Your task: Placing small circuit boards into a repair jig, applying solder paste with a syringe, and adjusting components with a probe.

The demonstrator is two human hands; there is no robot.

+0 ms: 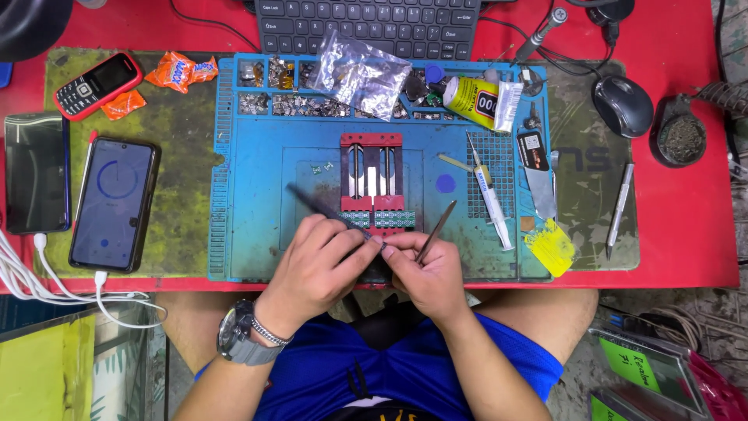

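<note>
Both forearms are angling inward and meeting at the fingertips, the left hand curling its fingers in a pinch while the right hand is pinching likewise, wrists bent slightly.

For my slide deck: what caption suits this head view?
Both hands, left hand and right hand, hold slim tools over a red clamp.

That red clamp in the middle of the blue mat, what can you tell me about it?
The red clamp looks like metal: a red bar at the top, another lower down, joined by silvery rails. It lies flat at the centre of the blue mat. Small green circuit boards sit in a row across its lower bar. The left hand and right hand work at its near edge, each holding a thin tool.
</note>
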